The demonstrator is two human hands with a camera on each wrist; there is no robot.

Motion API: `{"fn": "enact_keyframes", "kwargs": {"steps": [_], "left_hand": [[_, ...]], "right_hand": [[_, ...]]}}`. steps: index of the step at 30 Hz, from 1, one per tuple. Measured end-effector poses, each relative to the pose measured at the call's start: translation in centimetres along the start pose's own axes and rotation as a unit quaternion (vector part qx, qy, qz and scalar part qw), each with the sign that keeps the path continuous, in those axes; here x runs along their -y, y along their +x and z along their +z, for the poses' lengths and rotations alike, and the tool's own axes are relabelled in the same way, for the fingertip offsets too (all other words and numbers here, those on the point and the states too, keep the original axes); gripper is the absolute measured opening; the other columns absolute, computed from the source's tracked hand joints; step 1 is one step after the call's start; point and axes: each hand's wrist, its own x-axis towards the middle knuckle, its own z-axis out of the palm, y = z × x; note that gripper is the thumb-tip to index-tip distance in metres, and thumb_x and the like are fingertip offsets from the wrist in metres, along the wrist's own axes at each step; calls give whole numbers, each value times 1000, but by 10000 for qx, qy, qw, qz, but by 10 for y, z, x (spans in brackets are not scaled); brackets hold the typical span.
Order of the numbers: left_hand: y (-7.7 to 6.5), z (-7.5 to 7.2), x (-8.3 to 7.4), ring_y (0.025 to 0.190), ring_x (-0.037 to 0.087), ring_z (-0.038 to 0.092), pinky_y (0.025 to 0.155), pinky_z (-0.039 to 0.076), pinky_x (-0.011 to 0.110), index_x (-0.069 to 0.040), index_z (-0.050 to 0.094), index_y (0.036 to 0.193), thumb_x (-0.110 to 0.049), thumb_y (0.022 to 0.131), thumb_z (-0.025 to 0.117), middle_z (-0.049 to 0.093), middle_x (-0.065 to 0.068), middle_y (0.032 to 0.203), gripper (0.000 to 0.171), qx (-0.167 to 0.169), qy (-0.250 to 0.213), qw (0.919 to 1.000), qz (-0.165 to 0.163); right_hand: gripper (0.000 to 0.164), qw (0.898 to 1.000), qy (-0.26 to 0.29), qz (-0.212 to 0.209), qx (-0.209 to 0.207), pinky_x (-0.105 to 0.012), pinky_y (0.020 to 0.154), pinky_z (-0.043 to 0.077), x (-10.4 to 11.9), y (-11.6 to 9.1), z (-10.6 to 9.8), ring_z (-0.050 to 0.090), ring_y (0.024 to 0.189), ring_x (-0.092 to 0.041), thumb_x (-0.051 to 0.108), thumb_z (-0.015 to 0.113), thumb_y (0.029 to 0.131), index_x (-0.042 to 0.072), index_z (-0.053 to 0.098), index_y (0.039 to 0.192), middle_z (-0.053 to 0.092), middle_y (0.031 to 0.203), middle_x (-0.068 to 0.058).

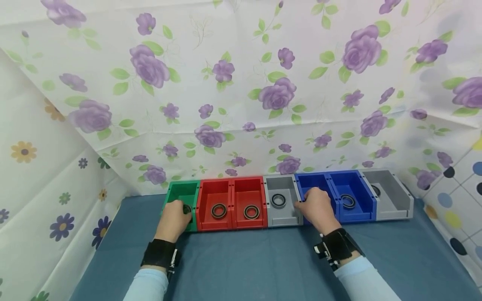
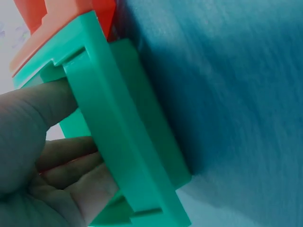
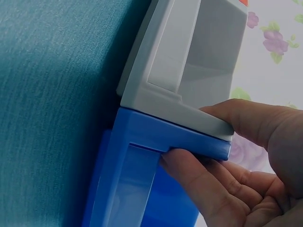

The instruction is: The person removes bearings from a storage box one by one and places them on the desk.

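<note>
My left hand [image 1: 174,219] reaches over the front of the green bin [image 1: 184,190], thumb and fingers dipping inside. A ball bearing [image 1: 187,210] shows beside the thumb, partly covered; I cannot tell whether the fingers grip it, since the front wall hides the fingertips in the left wrist view. At the grey bin [image 1: 284,184] and the blue bin [image 1: 310,180], my right hand [image 1: 318,209] pinches their adjoining side walls. Its thumb [image 3: 236,116] lies on the grey side and its index finger [image 3: 189,175] on the blue. The hand covers much of that blue bin's inside.
Two red bins [image 1: 214,188] stand between the hands, each with one bearing [image 1: 219,211]. A bearing [image 1: 278,201] lies in the middle grey bin. Rightward, another blue bin [image 1: 346,182] and a grey bin [image 1: 388,184] hold bearings. Blue cloth [image 1: 248,263] covers the table; a flowered curtain [image 1: 241,96] hangs behind.
</note>
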Motion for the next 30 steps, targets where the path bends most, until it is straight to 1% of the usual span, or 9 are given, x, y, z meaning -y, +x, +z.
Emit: {"fn": "enact_keyframes", "kwargs": {"steps": [3, 5, 7, 9, 11, 14, 19, 24, 30], "left_hand": [[-3, -6, -2, 59, 22, 51, 50, 43, 32, -1, 58, 83, -13, 84, 64, 48, 8, 66, 13, -300, -70, 9995, 66], [-7, -11, -5, 76, 28, 58, 60, 50, 38, 2, 61, 103, -16, 84, 66, 59, 16, 85, 27, -518, -143, 9985, 64], [-11, -16, -8, 93, 33, 58, 70, 51, 43, 4, 56, 119, -19, 83, 68, 60, 21, 105, 44, -781, -213, 9967, 113], [-16, -22, -12, 99, 34, 56, 73, 51, 44, 2, 52, 127, -21, 84, 69, 58, 21, 111, 51, -1051, -291, 9938, 228], [-19, -26, -16, 95, 31, 57, 67, 52, 39, -2, 53, 129, -22, 85, 67, 58, 19, 109, 50, -1338, -437, 9893, 393], [-26, -33, -23, 77, 21, 55, 51, 48, 29, -10, 54, 131, -24, 88, 64, 58, 12, 100, 46, -1665, -722, 9816, 589], [-37, -40, -35, 66, 10, 44, 41, 36, 26, -19, 57, 128, -30, 89, 63, 54, 1, 88, 41, -1944, -1035, 9740, 526], [-45, -42, -41, 65, 7, 47, 39, 31, 27, -22, 61, 122, -29, 86, 66, 53, -7, 82, 37, -2011, -1177, 9715, 442], [-52, -42, -45, 79, 9, 54, 37, 32, 27, -24, 60, 124, -27, 84, 68, 57, -6, 94, 40, -1748, -1444, 9728, 478]], "right_hand": [[47, 10000, -21, -24, -19, -25, 38, 23, 0, 0, -1, 26, 43, -11, 29, 72, 78, 16, 33, 55, 21, 54, 5], [47, 10000, -9, -19, -1, -25, 38, 24, 1, -1, -1, 26, 43, -11, 28, 72, 78, 16, 33, 55, 21, 54, 5], [47, 10000, 4, -26, 36, -25, 38, 24, 1, -1, -2, 26, 43, -11, 28, 72, 78, 15, 33, 55, 21, 54, 5], [47, 10000, 3, -22, 55, -25, 38, 24, 1, -1, -2, 26, 44, -11, 28, 71, 78, 15, 33, 55, 21, 54, 5], [46, 10000, 6, -10, 67, -25, 38, 24, 1, -1, -2, 26, 43, -11, 28, 71, 79, 15, 33, 55, 22, 54, 5], [46, 10000, 11, 15, 85, -25, 38, 24, 0, -1, -2, 27, 43, -11, 28, 71, 79, 15, 34, 55, 23, 53, 5], [46, 9999, 30, 3, 99, -25, 38, 24, 0, -2, 0, 27, 43, -11, 29, 71, 79, 15, 34, 56, 23, 53, 5], [46, 9999, 36, -70, 76, -25, 38, 23, -1, -2, 0, 26, 43, -11, 29, 70, 80, 15, 33, 56, 23, 53, 5], [45, 10000, 15, -11, 55, -26, 39, 24, 0, -1, -1, 27, 44, -11, 28, 70, 80, 15, 34, 56, 22, 54, 5]]}}
